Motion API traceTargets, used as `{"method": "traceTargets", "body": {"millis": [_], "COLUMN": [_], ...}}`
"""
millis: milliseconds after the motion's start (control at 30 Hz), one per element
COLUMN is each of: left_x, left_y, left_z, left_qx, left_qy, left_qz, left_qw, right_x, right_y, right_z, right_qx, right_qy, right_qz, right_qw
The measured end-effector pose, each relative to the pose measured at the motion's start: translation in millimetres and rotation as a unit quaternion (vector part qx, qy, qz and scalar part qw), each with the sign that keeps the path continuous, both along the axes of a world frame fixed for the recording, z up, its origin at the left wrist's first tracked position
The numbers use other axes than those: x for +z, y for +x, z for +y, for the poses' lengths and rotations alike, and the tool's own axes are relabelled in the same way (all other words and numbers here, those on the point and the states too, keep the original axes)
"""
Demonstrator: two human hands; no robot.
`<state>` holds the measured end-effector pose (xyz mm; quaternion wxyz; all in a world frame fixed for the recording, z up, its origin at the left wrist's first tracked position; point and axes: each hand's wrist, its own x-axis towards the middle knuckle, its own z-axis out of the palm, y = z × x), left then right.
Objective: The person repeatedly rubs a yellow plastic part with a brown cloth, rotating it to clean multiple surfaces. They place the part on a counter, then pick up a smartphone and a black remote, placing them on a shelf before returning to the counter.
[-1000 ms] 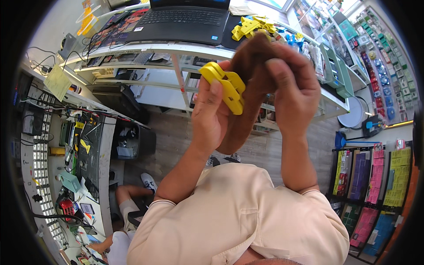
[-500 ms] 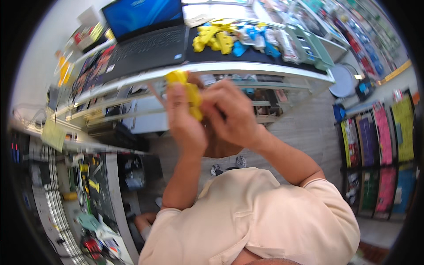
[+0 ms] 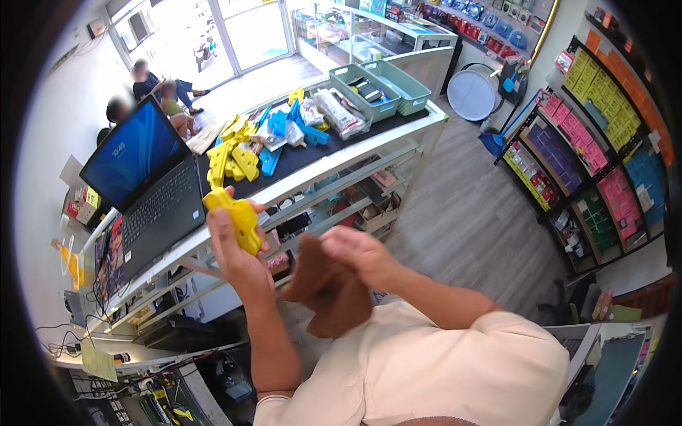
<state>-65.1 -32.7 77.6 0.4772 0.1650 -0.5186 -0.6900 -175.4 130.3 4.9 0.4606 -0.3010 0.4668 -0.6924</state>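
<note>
My left hand is wrapped round a yellow plastic piece with a notched outline, held up near the table's front edge. To its right, my right hand pinches the top of a brown cloth, which hangs down in front of my shirt. The cloth and the yellow piece are apart. On the dark table mat lies a loose heap of similar yellow pieces, with blue pieces and clear plastic packets beside them.
An open laptop stands on the table, left of the heap. Two green baskets sit at its far right end, one with things inside. Two people sit beyond the table by the glass doors. Racks of coloured packets stand at right.
The view has swung toward the right and farther out. My hands have drawn apart: the right has moved away from the yellow piece with the brown cloth, while the left keeps hold of the piece.
</note>
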Motion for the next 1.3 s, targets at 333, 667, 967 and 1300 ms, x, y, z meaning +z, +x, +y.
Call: {"method": "traceTargets", "body": {"millis": [333,667,967,1300], "left_x": [26.9,12.2,-15.4,-76.3], "left_y": [-299.2,-484.6,-183.5,-102.0], "left_z": [-18.9,-6.9,-184.8,-218.6], "left_qx": [-0.111,-0.025,0.402,0.280], "left_qy": [-0.312,-0.421,-0.204,-0.266], "left_qz": [-0.267,-0.515,-0.494,-0.634], "left_qw": [0.905,0.746,0.743,0.670], "right_x": [-61.2,-66.1,-66.8,-71.2], "right_y": [-166.2,-339.1,-391.1,-360.2], "right_z": [109.2,113.1,80.5,31.9], "right_qx": [-0.043,0.007,0.171,0.269], "right_qy": [0.136,0.121,0.157,0.215], "right_qz": [-0.132,-0.128,-0.097,-0.151], "right_qw": [0.981,0.984,0.968,0.927]}}
